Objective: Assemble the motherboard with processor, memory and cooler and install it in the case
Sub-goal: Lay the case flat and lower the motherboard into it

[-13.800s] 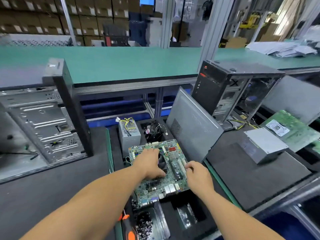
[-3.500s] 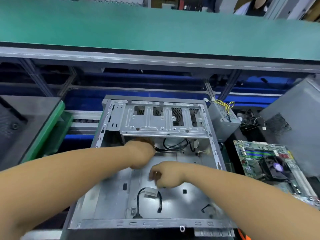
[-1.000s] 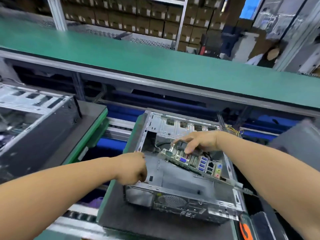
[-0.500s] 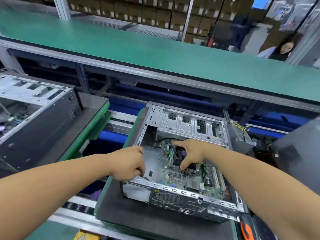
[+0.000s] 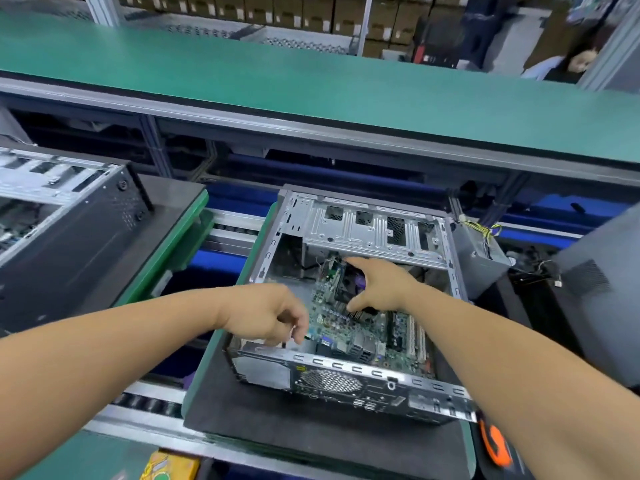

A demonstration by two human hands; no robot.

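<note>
while lying flat in the open case (image 5: pixel 349 379), green motherboard (image 5: pixel 349 323), right hand (image 5: pixel 381 285) grip spread on cooler (image 5: pixel 349 289), left hand (image 5: pixel 266 315) loosely curled

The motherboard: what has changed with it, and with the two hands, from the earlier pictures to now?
The motherboard went from the foam tray into the open case; a second ago the right hand held it tilted above the floor, and now it lies flat inside. That hand is spread over the cooler. The left hand stays at the case's left side, fingers curled.
</note>
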